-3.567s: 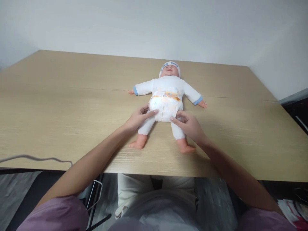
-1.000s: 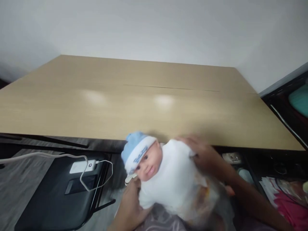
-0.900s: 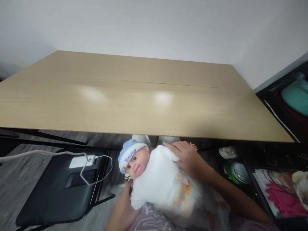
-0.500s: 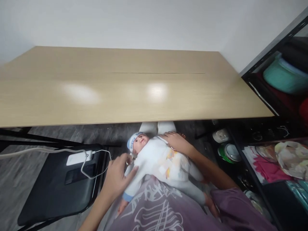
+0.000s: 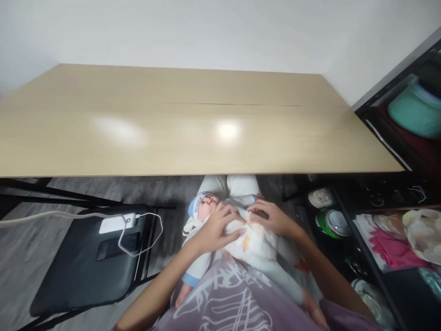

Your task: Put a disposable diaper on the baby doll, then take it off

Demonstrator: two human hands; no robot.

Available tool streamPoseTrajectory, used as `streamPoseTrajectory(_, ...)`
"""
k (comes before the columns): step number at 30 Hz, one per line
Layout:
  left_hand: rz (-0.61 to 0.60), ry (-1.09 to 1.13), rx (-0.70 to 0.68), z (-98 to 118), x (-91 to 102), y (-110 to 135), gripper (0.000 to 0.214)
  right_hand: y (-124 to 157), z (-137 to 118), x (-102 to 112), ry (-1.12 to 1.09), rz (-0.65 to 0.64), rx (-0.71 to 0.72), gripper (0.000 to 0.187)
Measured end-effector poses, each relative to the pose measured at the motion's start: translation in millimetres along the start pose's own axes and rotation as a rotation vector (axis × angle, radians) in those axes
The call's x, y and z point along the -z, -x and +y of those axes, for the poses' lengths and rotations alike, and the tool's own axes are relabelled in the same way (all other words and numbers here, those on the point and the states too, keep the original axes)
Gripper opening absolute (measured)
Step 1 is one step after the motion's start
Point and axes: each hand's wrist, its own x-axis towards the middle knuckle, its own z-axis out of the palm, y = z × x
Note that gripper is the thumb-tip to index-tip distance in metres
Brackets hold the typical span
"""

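Observation:
A baby doll lies on its back across my lap, head to the left. It wears a white outfit with blue cuffs, a blue-and-white cap and a white diaper with an orange print. My left hand rests over the doll's chest, thumb apart from the bent fingers, near the diaper's top edge. At that same edge, on the far side, my right hand has its thumb and fingertips drawn together on the diaper. The fingers partly hide the waistband.
A wooden table stands in front of my knees. On the left, a black folding chair holds a white power bank with a cable and a dark phone. Shelves on the right hold a teal container, jars and pink cloth.
My left hand has moved right, from beside the doll's arm onto its chest. My right hand has drawn in from a flat rest to the diaper's top edge. The view shifted slightly.

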Motion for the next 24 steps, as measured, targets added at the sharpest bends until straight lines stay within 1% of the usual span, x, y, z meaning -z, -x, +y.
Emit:
streamPoseTrajectory(3, 0.026, 0.072, 0.001, -1.8, -1.0, 4.6, 0.024, 3.6, -7.5, -5.4, 0.005, 0.055, -0.009, 0.022)
streamPoseTrajectory(8, 0.061, 0.195, 0.034, -2.5, -5.9, 1.5, 0.017, -1.4, -7.8, -14.0, 0.118, 0.184, 0.086, 0.020)
streamPoseTrajectory(11, 0.077, 0.221, 0.038, 1.2, -5.2, 1.3, 0.017, -1.1, -4.3, -14.5, 0.126, 0.184, 0.098, 0.020)
streamPoseTrajectory(13, 0.071, 0.259, 0.015, 2.7, -3.2, 4.6, 0.016, 0.8, -2.6, -12.0, 0.111, 0.170, 0.095, 0.021)
streamPoseTrajectory(16, 0.059, 0.411, -0.014, 0.0, -2.0, 15.1, 0.018, 3.1, -1.6, -6.5, 0.080, 0.133, 0.083, 0.025)
streamPoseTrajectory(18, 0.040, 0.521, 0.027, -4.6, -5.0, 23.5, 0.023, 2.8, -1.6, -4.5, 0.058, 0.112, 0.085, 0.025)
streamPoseTrajectory(22, -0.115, 0.734, 0.187, -12.7, -15.5, 34.3, 0.031, -2.8, -1.6, -9.3, 0.019, 0.161, 0.110, 0.021)
streamPoseTrajectory(24, -0.109, 0.797, 0.243, -13.8, -17.8, 35.6, 0.032, -7.4, -0.3, -13.9, 0.003, 0.184, 0.126, 0.020)
